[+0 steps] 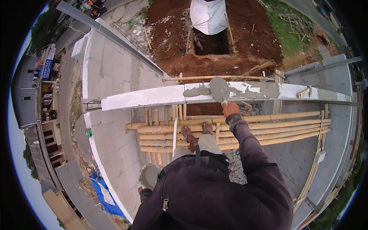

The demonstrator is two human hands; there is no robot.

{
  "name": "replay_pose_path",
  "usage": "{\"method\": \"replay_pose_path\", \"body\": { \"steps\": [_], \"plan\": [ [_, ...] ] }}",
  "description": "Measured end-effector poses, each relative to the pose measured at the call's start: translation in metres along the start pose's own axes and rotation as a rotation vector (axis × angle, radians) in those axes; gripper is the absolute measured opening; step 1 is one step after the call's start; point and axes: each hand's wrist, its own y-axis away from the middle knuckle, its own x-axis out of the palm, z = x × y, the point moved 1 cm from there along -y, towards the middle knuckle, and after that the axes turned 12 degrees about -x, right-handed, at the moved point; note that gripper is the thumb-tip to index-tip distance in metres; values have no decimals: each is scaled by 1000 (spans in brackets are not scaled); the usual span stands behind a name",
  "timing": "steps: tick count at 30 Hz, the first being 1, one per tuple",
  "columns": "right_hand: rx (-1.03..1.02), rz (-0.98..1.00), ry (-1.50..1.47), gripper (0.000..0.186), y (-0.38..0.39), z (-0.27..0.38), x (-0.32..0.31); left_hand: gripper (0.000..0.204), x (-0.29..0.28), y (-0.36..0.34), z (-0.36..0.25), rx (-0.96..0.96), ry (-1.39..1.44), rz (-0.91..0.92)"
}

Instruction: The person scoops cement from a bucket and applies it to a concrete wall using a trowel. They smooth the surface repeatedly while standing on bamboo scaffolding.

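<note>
Wall top [142,97] part-coated w/ mortar [197,91]

R hand [231,110] is clamped on a trowel [220,90], held over the wall's middle. L hand [141,189] is seen well apart, near L, by a bucket [149,175]; its grip can't be told. Mortar is spread patchily L & R of trowel; L stretch is left bare, approx. half done, it's judged. R end is obstructed by a wood scrap [304,92]. Bamboo poles [283,116] are set underfoot; a pit [212,44] is seen far side.

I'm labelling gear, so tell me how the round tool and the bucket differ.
The round tool shows a mortar-coated face; the bucket shows an open mouth. The round tool is in the right hand, at the wall top; the bucket is beside the left hand. Both look round and grey.
</note>
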Motion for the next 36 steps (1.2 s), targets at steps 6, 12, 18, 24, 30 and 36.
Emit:
{"method": "replay_pose_path", "body": {
  "steps": [6, 12, 18, 24, 30, 36],
  "plan": [
    [80, 196, -74, 43, 4, 100, 88, 20, -3, -1, 3, -58, 50, 27],
    [150, 72, -5, 42, -1, 66, 87, 20, -4, -8, 1, -87, 47, 54],
    [257, -66, -141, 38, -24, -47, 65, 21, 2, -14, -13, -89, 12, 69],
    [369, -12, -344, 37, -24, -90, -19, 22, 6, -15, -31, -81, -21, 79],
    [440, -171, -554, 33, -32, -149, -69, 24, 5, -15, -45, -61, -39, 84],
    [598, -434, -914, 29, -30, -145, -54, 26, 3, -18, -52, -53, -36, 85]
  ]
}}
